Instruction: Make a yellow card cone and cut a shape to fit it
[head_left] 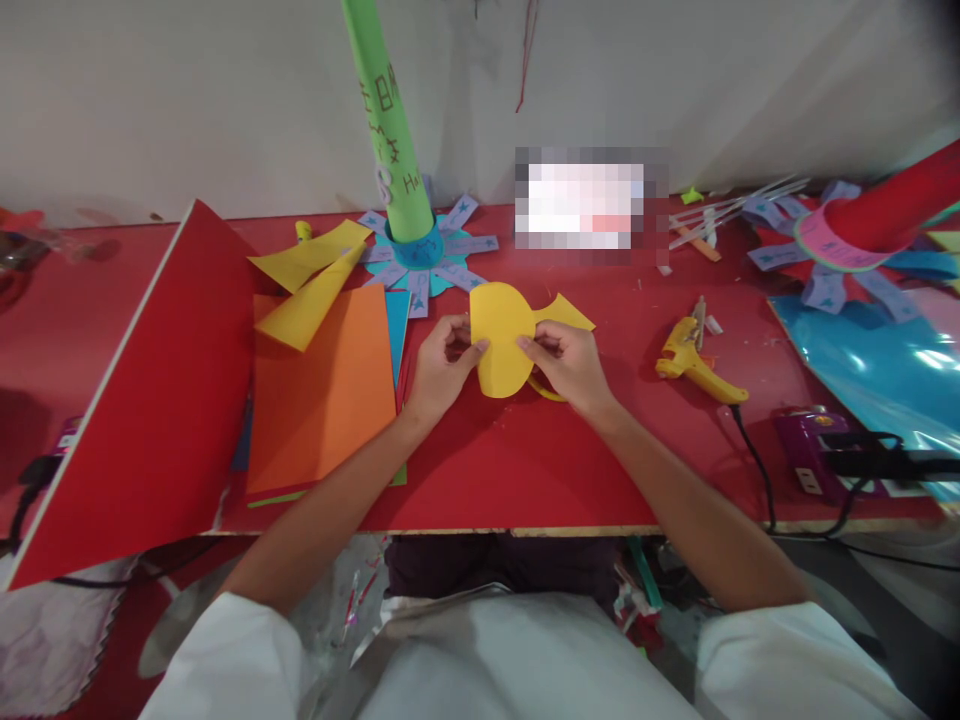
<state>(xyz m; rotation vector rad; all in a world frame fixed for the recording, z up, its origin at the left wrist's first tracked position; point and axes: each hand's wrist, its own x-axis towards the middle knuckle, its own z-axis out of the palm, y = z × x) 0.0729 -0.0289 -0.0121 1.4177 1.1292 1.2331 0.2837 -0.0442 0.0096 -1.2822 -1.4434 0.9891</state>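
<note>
Both hands hold a yellow paper cutout (502, 345) with rounded edges above the red tabletop. My left hand (447, 365) pinches its left edge between thumb and fingers. On the opposite edge my right hand (566, 362) grips it the same way, thumb on top. Behind the right hand lies a yellow paper scrap (566, 312) with a pointed corner. A yellow curved piece shows just below that hand, partly hidden. Left of my left hand is a stack of coloured paper with an orange sheet (322, 385) on top.
A green paper tube (394, 130) stands in a blue base with purple strips. Yellow scraps (315, 270) lie on the stack beside a leaning red board (165, 400). At right are a yellow glue gun (697, 360), a purple power box (814, 455) and a red tube (907, 205).
</note>
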